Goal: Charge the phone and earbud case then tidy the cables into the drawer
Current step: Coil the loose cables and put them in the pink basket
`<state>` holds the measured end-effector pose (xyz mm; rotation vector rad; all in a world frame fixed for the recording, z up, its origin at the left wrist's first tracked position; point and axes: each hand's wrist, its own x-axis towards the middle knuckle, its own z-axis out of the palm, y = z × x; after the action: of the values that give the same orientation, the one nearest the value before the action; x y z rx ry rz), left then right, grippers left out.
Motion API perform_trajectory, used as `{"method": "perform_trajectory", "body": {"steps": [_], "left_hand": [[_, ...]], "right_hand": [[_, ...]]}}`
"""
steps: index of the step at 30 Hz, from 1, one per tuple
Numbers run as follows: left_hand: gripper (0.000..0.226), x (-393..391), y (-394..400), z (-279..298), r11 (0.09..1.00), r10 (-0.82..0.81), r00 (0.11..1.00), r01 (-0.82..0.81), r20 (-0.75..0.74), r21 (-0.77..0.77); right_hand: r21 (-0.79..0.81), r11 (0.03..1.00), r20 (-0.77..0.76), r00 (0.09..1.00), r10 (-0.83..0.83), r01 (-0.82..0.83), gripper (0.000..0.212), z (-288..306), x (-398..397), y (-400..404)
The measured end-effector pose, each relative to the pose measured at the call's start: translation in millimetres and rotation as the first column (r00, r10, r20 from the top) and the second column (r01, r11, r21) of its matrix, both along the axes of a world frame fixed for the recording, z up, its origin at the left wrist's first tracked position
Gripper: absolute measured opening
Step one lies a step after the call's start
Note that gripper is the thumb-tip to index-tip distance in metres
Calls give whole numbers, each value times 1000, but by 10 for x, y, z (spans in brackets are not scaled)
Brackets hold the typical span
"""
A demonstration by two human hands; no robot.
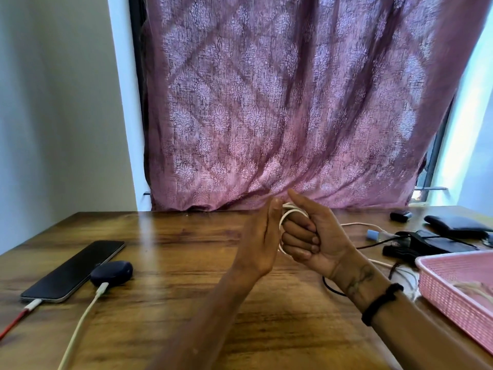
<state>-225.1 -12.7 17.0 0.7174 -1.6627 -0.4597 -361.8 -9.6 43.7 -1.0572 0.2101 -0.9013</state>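
A black phone (74, 269) lies at the left of the wooden table (173, 236) with a red and white cable (25, 312) plugged into its near end. Beside it sits a dark blue earbud case (112, 272) with a white cable (85, 316) plugged in. Above the table's middle, my right hand (317, 236) grips a coil of white cable (289, 212) wound around its curled fingers. My left hand (262, 236) stands edge-on against the coil, fingers straight; its fingertips touch the loops. The coil's far side is hidden.
A pink mesh tray (458, 287) sits at the right edge holding a pale cord. Behind it lie black cables and a black adapter (426, 243), a blue-tipped white cable (372, 233), a dark wallet (453, 224) and a small black box (400, 215). A curtain hangs behind.
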Motion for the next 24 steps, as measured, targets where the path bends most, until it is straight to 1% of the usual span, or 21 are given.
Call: {"method": "perform_trajectory", "body": {"steps": [1,2,3,4,5,6,8,10,11,12,13,14,16,17,18,19,20,21,22,24], "left_hand": [[42,-58,59,-28,988,-84,993,94,-81,124],[46,-115,96,-63,963,-135,981,163,-139,214],[54,-163,110,-99,946,-150,977,186,-153,266],[60,-202,115,-144,942,-149,981,179,-126,283],[58,-235,115,-185,953,-124,990,137,-67,270],[51,-260,120,-219,967,-89,996,89,-10,237],[43,-299,105,-273,989,28,996,-40,84,143],[46,-299,80,-298,977,199,966,-208,163,40],[48,-282,82,-289,955,294,929,-295,225,-32],[48,-253,88,-271,924,381,878,-367,288,-104],[46,-226,106,-240,899,438,832,-410,341,-156],[42,-199,116,-207,885,465,805,-428,369,-182],[35,-187,140,-174,881,473,794,-432,383,-193],[35,-171,146,-155,878,478,787,-435,390,-199],[38,-181,141,-134,878,478,784,-435,395,-200],[43,-178,123,-113,875,485,783,-434,390,-216],[46,-216,123,-94,876,482,786,-421,387,-235],[49,-252,122,-78,880,472,789,-400,393,-254],[52,-299,135,-49,888,455,792,-370,407,-274],[51,-554,220,40,917,379,832,-279,406,-285]], "right_hand": [[1,1000,46,999,-16,16,68,0,3,-10],[9,999,83,995,-51,50,68,-3,1,-24],[23,995,110,989,-102,100,68,-6,-13,-43],[45,985,129,977,-170,165,68,-17,-35,-66],[71,971,146,961,-235,227,67,-25,-66,-86],[99,957,157,945,-287,274,67,-43,-84,-112],[132,931,161,919,-359,341,67,-61,-87,-124],[140,889,106,886,-451,436,70,-56,-55,-96],[121,845,35,848,-528,521,71,-35,-28,-56],[56,779,-53,781,-622,624,72,-17,-4,-8],[-64,696,-133,685,-716,715,72,-7,22,33],[-215,599,-187,569,-801,772,70,6,57,68],[-467,415,-217,354,-910,781,57,5,70,125],[-543,363,-236,277,-931,757,52,-5,57,153],[-607,327,-264,204,-943,725,45,-14,-8,201],[-662,313,-294,148,-944,681,36,-18,-84,257],[-716,302,-308,103,-946,629,25,5,-205,368],[-763,293,-305,79,-949,576,15,40,-335,466],[-799,283,-299,59,-952,531,12,101,-461,568],[-853,246,-288,-23,-957,460,13,257,-801,767]]}}
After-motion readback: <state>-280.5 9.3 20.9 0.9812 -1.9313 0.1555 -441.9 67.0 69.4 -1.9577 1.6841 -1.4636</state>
